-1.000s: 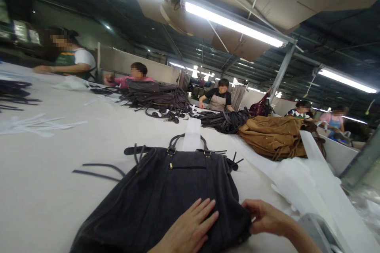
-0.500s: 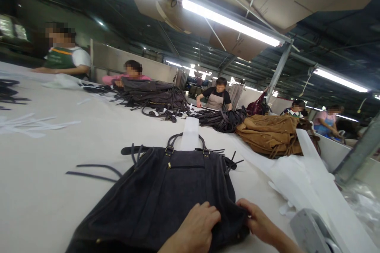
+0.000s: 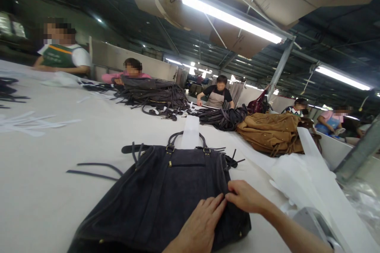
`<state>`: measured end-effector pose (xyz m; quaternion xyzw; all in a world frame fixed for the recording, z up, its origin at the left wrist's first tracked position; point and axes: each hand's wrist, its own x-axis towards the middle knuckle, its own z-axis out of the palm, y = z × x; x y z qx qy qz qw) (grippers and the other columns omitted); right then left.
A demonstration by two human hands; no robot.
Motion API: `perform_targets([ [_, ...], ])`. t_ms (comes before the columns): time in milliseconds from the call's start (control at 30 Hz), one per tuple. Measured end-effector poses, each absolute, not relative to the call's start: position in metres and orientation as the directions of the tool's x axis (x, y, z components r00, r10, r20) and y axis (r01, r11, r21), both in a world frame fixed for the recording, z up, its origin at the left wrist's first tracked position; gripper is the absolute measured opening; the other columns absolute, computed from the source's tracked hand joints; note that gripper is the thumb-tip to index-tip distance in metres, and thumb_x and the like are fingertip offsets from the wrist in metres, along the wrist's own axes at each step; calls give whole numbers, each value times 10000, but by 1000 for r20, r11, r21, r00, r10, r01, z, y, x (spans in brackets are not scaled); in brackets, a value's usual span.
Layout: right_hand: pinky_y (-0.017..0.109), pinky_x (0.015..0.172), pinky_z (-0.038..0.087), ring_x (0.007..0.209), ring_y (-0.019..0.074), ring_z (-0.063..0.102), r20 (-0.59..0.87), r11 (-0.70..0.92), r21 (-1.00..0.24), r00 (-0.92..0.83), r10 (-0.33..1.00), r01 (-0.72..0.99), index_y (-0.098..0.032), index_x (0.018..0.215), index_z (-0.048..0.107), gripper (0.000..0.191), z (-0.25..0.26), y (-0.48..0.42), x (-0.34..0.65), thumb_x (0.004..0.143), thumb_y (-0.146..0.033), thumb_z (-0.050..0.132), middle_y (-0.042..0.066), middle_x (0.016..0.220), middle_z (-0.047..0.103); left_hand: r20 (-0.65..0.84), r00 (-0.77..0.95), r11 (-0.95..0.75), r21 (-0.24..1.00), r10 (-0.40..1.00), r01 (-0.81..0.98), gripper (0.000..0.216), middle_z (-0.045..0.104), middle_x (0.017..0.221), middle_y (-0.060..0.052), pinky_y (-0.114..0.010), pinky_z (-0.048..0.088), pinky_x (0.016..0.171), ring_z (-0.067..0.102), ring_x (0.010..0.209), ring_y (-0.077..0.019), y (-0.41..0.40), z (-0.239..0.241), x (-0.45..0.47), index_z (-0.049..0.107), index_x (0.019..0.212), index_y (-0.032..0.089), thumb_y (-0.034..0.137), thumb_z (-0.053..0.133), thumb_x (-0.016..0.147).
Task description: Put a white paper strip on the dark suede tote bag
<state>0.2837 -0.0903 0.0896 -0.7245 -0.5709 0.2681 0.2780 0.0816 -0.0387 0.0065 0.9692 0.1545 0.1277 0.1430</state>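
A dark suede handbag [image 3: 166, 189] lies flat on the white table [image 3: 53, 154], its handles wrapped in a white paper strip [image 3: 190, 132] at the far end. My left hand [image 3: 202, 221] rests palm down on the bag's near right part, fingers stretched out. My right hand [image 3: 245, 197] sits at the bag's right edge, its fingers curled and pinching the suede beside my left fingertips. Loose dark straps [image 3: 95, 168] trail from the bag to the left.
A tan suede bag [image 3: 271, 132] and white paper sheets [image 3: 308, 182] lie to the right. Piles of dark bags and straps [image 3: 154, 97] sit further back. Several people work along the table's far side. White paper strips [image 3: 26, 122] lie at left.
My right hand has moved up along the bag's right edge and now pinches it higher. My left hand went from curled to flat on the suede.
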Motion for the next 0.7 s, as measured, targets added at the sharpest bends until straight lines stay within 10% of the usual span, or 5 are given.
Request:
perform_targets([
  [233, 211, 499, 298, 523, 72, 385, -325, -433, -837, 333, 885, 335, -226, 682, 333, 311, 34, -129, 320, 668, -427, 570, -80, 587, 365, 205, 934, -919, 330, 293, 216, 984, 136, 1584, 23, -588, 317, 1063, 308, 1376, -302, -43, 27, 82, 151, 1486, 376, -1, 433, 621],
  [467, 226, 451, 391, 494, 112, 535, -614, -637, -760, 175, 769, 131, -193, 844, 540, 414, 33, -120, 335, 626, -503, 707, -13, 641, 589, 214, 936, -934, 284, 281, 215, 854, 228, 1564, -28, -573, 333, 1044, 342, 1359, -321, -42, 31, 80, 318, 1441, 337, 9, 440, 662],
  [700, 143, 432, 330, 557, 58, 520, -488, -505, -845, 133, 862, 173, -162, 890, 662, 438, 54, -131, 318, 738, -572, 652, -10, 696, 611, 229, 933, -933, 296, 278, 205, 884, 179, 1577, -28, -548, 325, 1058, 321, 1369, -317, -41, 24, 81, 280, 1461, 315, 36, 466, 643],
])
